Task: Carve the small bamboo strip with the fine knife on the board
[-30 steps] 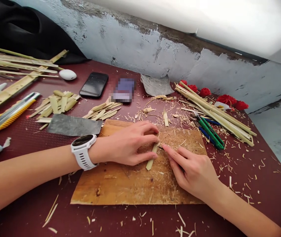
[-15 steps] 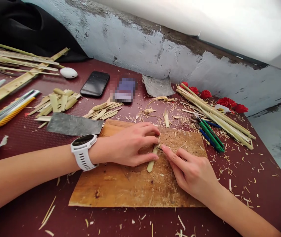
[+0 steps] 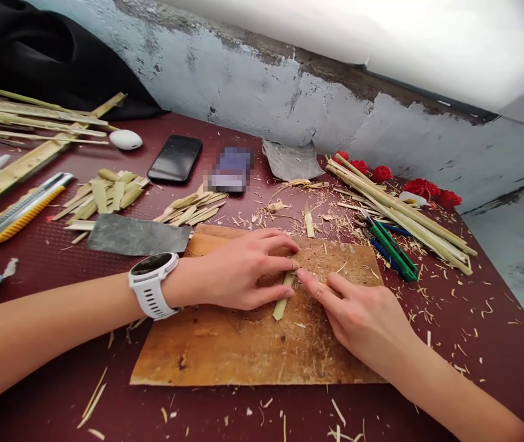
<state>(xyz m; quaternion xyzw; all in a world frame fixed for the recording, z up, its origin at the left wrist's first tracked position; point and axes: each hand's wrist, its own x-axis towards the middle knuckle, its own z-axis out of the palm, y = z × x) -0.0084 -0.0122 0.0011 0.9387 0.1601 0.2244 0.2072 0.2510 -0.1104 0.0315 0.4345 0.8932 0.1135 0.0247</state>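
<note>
A pale green plant strip [image 3: 283, 301] lies on the wooden board [image 3: 225, 350], its far end under fingers. My left hand [image 3: 248, 270], with a white watch on its wrist, pins the strip down with curled fingers and thumb. Close on the strip's right side, my right hand [image 3: 358, 313] is closed, its index finger stretched forward and touching near the left fingertips. It grips a thin dark-tipped tool, now mostly hidden by the fingers. Fine shavings are scattered around both hands on the board.
Cut strips [image 3: 192, 205], grey sandpaper [image 3: 137, 234] and a yellow utility knife [image 3: 18, 212] lie on the left. Beyond the board are a phone [image 3: 175, 158] and another sandpaper piece [image 3: 293, 159]. Long stalks [image 3: 400, 212], a green-handled cutter [image 3: 393, 248] and red flowers [image 3: 418, 187] lie right.
My right index finger has moved slightly left, closer to my left fingertips, and the dark tool tip is now hidden. The left hand and the strip stay nearly still.
</note>
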